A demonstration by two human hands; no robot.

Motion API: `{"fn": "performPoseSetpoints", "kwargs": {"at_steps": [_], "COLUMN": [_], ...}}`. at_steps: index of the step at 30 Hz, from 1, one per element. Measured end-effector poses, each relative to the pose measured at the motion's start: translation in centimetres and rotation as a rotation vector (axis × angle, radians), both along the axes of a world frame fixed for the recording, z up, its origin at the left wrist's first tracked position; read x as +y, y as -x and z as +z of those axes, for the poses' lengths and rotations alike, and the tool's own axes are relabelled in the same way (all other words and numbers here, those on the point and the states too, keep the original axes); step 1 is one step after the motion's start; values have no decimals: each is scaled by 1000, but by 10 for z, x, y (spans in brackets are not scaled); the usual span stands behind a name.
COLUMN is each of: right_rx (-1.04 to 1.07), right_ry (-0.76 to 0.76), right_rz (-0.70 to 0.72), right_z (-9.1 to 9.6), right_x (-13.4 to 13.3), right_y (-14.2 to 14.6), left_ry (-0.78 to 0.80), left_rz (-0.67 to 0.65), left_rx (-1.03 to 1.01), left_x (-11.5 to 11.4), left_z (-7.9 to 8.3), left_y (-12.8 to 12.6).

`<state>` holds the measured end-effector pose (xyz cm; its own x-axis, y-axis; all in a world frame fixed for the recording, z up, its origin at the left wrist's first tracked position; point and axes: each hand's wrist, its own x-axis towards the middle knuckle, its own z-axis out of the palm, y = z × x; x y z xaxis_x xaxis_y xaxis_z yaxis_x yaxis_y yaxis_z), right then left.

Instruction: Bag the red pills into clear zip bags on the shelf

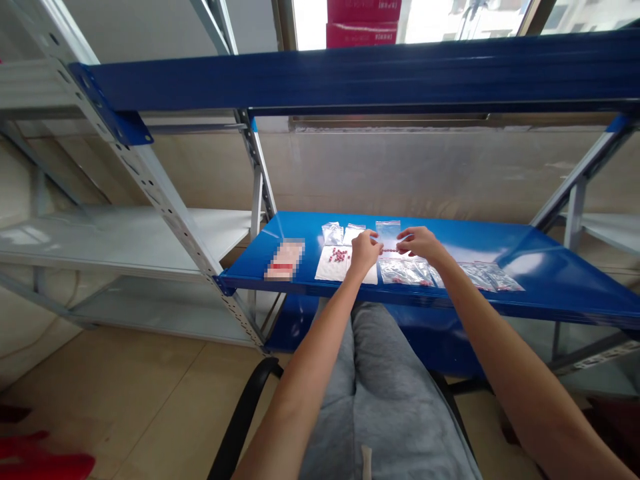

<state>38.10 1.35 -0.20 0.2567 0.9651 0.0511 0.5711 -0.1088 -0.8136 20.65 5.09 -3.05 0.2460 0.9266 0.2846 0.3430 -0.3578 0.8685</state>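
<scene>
Left hand [365, 252] and right hand [420, 243] look to be pinching a clear bag [387, 235] mid blue shelf [500, 247], hard to see; red beads [339, 255] sit on a white sheet [327, 267] just left.

A metal shelving rack [165, 193] is standing against a beige wall [400, 173], with its blue crossbeam [350, 73] running overhead and a white shelf [115, 240] reaching off to the left. Red cartons [363, 23] are showing through the bright window [310, 23]. A black chair armrest [240, 420] is curving up from the tiled floor [125, 393], where something red [40, 460] is lying.
</scene>
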Motion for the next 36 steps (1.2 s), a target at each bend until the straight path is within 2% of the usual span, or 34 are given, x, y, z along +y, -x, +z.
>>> {"fn": "performPoseSetpoints", "kwargs": {"at_steps": [3,6,12,15,20,24,30,36], "right_rx": [-205,-373,-488,-523,-479,-331,-165,-195], "right_ry": [99,130,107,110,68,26,55,36], "right_rz": [-26,-22,-26,-29,-24,36,31,-102], "right_z": [-3,-10,-25,-28,-20,-14,-32,-51], "right_x": [23,37,43,41,44,60,92,113], "right_y": [-9,-11,-10,-11,-8,16,63,76], "left_ry": [-27,-22,-33,-56,-86,-91,-123,-122], "left_rz": [35,58,100,114,172,214,181,154], "left_rx": [175,255,398,435,504,598,739,804], "left_x": [16,23,22,25,46,61,65,68], "left_z": [-1,-4,-8,-8,0,4,-1,-4], "left_y": [-17,-24,-27,-19,21,49,46,39]}}
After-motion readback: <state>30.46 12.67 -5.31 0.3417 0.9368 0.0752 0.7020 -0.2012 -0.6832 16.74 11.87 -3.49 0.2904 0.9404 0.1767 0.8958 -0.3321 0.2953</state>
